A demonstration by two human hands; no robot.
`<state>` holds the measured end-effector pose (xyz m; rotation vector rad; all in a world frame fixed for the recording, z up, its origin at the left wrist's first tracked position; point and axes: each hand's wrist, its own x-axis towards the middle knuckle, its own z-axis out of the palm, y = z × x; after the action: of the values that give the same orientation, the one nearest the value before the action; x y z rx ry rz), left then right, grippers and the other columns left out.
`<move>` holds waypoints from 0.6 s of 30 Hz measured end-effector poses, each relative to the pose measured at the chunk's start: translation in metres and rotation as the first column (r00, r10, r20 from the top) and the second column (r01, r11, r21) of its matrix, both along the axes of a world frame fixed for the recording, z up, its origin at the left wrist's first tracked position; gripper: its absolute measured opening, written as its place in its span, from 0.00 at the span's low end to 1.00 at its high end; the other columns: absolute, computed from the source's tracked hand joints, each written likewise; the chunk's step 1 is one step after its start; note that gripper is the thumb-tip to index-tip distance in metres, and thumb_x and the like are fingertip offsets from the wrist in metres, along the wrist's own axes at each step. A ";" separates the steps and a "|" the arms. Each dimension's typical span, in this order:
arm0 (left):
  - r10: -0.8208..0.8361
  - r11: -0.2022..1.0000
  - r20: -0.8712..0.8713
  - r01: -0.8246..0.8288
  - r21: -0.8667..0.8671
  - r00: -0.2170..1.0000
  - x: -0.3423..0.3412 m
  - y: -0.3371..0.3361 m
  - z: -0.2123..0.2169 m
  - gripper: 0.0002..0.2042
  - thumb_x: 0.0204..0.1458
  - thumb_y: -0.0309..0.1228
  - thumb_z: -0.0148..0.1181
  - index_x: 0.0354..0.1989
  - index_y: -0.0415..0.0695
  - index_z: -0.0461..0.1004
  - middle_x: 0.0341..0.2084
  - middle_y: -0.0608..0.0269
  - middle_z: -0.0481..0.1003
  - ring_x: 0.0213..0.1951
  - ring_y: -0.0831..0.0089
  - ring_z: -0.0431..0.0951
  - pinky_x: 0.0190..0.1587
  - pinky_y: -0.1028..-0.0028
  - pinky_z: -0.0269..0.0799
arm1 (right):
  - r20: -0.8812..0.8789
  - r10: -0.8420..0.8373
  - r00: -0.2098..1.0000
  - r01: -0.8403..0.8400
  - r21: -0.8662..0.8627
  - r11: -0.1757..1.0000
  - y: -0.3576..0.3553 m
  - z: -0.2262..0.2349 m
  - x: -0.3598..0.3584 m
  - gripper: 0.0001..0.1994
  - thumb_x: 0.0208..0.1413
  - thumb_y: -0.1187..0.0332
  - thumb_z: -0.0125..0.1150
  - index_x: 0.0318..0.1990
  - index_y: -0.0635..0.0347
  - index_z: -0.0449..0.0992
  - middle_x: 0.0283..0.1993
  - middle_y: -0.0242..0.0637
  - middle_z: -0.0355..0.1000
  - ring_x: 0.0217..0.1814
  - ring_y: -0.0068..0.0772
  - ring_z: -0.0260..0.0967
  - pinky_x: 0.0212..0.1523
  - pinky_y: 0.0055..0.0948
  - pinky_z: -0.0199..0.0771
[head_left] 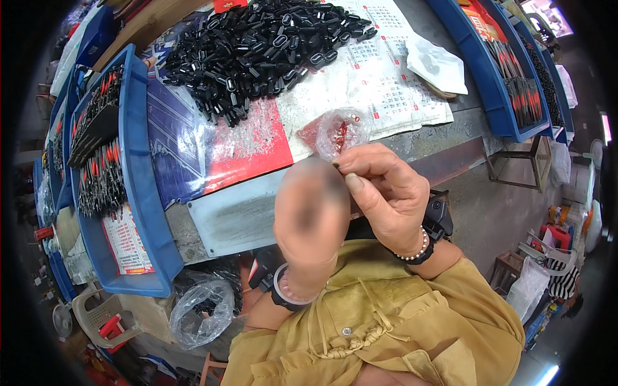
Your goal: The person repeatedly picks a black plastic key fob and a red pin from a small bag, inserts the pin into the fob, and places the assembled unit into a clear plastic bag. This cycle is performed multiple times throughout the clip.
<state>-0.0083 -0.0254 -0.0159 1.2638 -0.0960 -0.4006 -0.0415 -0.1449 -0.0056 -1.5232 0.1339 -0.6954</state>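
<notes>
My left hand (311, 215) is raised close to the camera, blurred, its fingers closed toward the right hand. My right hand (386, 193) pinches a tiny dark part between thumb and fingertips, meeting the left hand at about the same spot. Just beyond the fingertips lies a small clear plastic bag (340, 132) with little red pieces inside. Farther back, a big heap of black plastic parts (264, 45) covers the printed paper on the table (238, 215). What the left fingers grip is hidden by the blur.
A blue tray (138, 193) at the left holds rows of black and red parts. Another blue tray (496, 96) with similar parts stands at the right. A white bag (438, 64) lies on the paper. A clear bag (203, 309) sits below the table edge.
</notes>
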 end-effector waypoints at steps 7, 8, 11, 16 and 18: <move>-0.102 0.950 -0.043 0.084 -0.301 0.994 -0.005 0.000 0.009 0.13 0.54 0.19 0.54 0.47 0.36 0.65 0.36 0.61 0.73 0.33 0.82 0.71 0.37 0.80 0.70 | -0.085 0.022 0.996 -0.009 0.152 0.988 0.009 0.005 -0.013 0.06 0.53 0.83 0.56 0.39 0.70 0.73 0.41 0.44 0.71 0.37 0.24 0.69 0.37 0.23 0.71; -0.097 0.957 -0.023 0.087 -0.278 0.995 -0.005 0.001 0.011 0.12 0.54 0.19 0.54 0.47 0.36 0.64 0.35 0.62 0.73 0.32 0.84 0.70 0.36 0.81 0.69 | -0.069 0.053 0.996 -0.047 0.092 0.995 0.007 0.004 -0.013 0.06 0.54 0.83 0.55 0.40 0.69 0.71 0.43 0.45 0.70 0.38 0.23 0.68 0.36 0.21 0.71; -0.092 0.968 -0.007 0.087 -0.233 0.996 -0.006 0.002 0.011 0.12 0.54 0.19 0.54 0.45 0.37 0.63 0.33 0.64 0.72 0.30 0.85 0.69 0.34 0.82 0.68 | -0.066 0.129 0.989 -0.128 0.011 0.992 0.001 0.005 -0.015 0.06 0.54 0.83 0.54 0.40 0.68 0.70 0.44 0.46 0.68 0.38 0.22 0.67 0.34 0.19 0.71; -0.081 0.962 -0.018 0.073 -0.264 0.997 -0.008 0.004 0.006 0.11 0.54 0.19 0.55 0.44 0.38 0.64 0.32 0.64 0.72 0.30 0.84 0.70 0.33 0.82 0.68 | -0.083 0.172 0.982 -0.175 -0.034 0.984 -0.004 0.008 -0.015 0.06 0.53 0.83 0.55 0.38 0.69 0.71 0.39 0.44 0.70 0.37 0.24 0.69 0.34 0.22 0.71; -0.079 0.958 -0.051 0.062 -0.279 0.996 -0.010 0.004 0.005 0.11 0.53 0.19 0.55 0.44 0.38 0.64 0.32 0.63 0.72 0.29 0.83 0.70 0.33 0.82 0.68 | -0.130 0.170 0.977 -0.154 0.121 0.981 -0.003 0.007 -0.014 0.04 0.52 0.83 0.56 0.36 0.70 0.73 0.37 0.43 0.72 0.34 0.26 0.71 0.34 0.25 0.71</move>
<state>-0.0183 -0.0218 -0.0108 0.9728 -0.1405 -0.4703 -0.0559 -0.1478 0.0018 -1.4575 0.1491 -0.4444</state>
